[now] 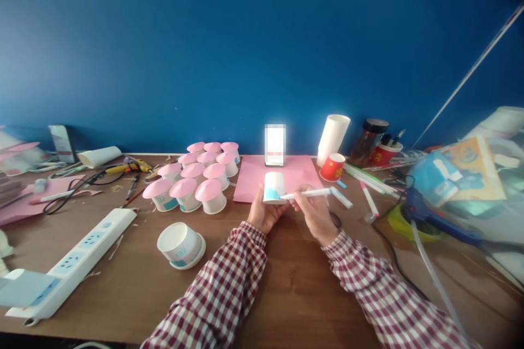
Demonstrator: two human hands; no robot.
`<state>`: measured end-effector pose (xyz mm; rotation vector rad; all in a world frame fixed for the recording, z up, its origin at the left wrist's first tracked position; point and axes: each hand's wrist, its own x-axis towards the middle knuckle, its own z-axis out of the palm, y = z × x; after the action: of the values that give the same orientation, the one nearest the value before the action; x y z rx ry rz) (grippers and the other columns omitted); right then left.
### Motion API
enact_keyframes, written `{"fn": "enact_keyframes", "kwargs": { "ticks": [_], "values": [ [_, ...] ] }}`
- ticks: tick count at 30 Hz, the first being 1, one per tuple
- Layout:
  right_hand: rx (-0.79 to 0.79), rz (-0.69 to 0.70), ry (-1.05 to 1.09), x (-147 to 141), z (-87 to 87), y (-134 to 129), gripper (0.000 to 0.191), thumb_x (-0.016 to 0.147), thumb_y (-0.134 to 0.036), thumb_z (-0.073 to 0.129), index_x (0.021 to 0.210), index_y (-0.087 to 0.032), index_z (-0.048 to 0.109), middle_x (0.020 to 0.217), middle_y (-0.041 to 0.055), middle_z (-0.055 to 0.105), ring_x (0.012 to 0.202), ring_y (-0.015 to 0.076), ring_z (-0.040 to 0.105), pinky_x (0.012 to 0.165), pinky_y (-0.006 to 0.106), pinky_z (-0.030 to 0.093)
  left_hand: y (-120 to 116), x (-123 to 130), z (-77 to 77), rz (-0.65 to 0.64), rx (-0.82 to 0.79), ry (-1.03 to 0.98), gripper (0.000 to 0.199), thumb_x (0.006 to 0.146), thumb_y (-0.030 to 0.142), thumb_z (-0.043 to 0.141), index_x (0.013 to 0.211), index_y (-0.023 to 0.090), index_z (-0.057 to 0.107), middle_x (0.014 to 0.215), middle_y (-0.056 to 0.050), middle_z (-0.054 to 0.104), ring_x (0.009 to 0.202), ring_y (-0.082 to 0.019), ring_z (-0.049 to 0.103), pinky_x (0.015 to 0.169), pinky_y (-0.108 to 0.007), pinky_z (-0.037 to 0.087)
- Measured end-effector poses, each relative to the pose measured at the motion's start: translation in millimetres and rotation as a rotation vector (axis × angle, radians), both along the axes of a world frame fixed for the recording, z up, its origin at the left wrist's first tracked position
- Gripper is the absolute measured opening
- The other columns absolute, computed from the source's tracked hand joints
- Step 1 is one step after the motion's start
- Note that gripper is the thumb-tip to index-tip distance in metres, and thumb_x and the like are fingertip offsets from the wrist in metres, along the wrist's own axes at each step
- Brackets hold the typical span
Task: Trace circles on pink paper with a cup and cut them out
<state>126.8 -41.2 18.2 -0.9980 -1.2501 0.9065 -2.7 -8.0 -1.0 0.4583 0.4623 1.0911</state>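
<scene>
My left hand is closed around a white paper cup, held upside down above the table's front part. Part of the cup's side carries a patch of blue colour near its rim. In my right hand is a white marker pen, its tip at the blue patch. Behind the cup lies a sheet of pink paper, with a phone standing on its far side. To the left stand several upturned cups with pink cone tops, some with blue patches low on their sides.
A cup in a lid-like base and a white power strip are at left. Right of the paper are a cup stack, a red cup, a dark jar and a blue glue gun with cords.
</scene>
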Motion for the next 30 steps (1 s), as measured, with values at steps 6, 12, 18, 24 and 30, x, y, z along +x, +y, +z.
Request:
{"fn": "enact_keyframes", "kwargs": {
  "ticks": [6,12,18,24,30],
  "values": [
    [-0.005,-0.015,-0.009,-0.6,3.1,-1.7,0.019,0.082,-0.035,0.059,0.075,-0.018,0.057,0.061,-0.0008,0.059,0.057,0.0107,0.053,0.052,0.022,0.043,-0.9,0.1,0.5,-0.023,0.003,0.013,0.049,0.088,0.051,0.043,0.102,0.006,0.059,0.089,-0.013,0.066,0.079,-0.019,0.064,0.073,-0.031,0.054],
    [0.008,-0.036,-0.021,-0.4,2.9,-2.1,0.018,0.082,-0.035,0.059,0.077,-0.018,0.058,0.064,0.0002,0.061,0.059,0.0117,0.055,0.052,0.022,0.043,-0.4,1.3,-1.8,-0.029,0.033,0.035,0.051,0.087,0.052,0.043,0.102,0.006,0.060,0.089,-0.014,0.066,0.077,-0.019,0.064,0.074,-0.032,0.054],
    [0.016,-0.012,-0.065,0.6,2.4,-1.5,0.021,0.083,-0.034,0.057,0.071,-0.017,0.056,0.060,-0.0009,0.058,0.056,0.0107,0.053,0.053,0.022,0.043,-0.1,1.5,-3.5,-0.023,0.021,0.043,0.051,0.086,0.053,0.045,0.103,0.007,0.061,0.089,-0.013,0.066,0.077,-0.019,0.064,0.074,-0.032,0.054],
    [0.014,-0.058,-0.027,-2.2,4.5,-2.9,0.018,0.083,-0.035,0.058,0.077,-0.017,0.058,0.065,0.0005,0.061,0.060,0.0117,0.056,0.053,0.022,0.044,-1.1,1.7,-1.8,-0.045,0.062,0.053,0.052,0.087,0.052,0.043,0.106,0.007,0.060,0.091,-0.013,0.066,0.080,-0.019,0.063,0.076,-0.033,0.053],
    [0.011,-0.058,-0.014,-0.7,2.8,-1.8,0.019,0.082,-0.034,0.059,0.074,-0.017,0.057,0.062,-0.0002,0.060,0.058,0.0112,0.055,0.052,0.022,0.044,0.3,1.7,-3.0,-0.046,0.059,0.061,0.052,0.087,0.053,0.044,0.108,0.007,0.059,0.093,-0.013,0.066,0.080,-0.019,0.063,0.076,-0.033,0.053]
  ]
}}
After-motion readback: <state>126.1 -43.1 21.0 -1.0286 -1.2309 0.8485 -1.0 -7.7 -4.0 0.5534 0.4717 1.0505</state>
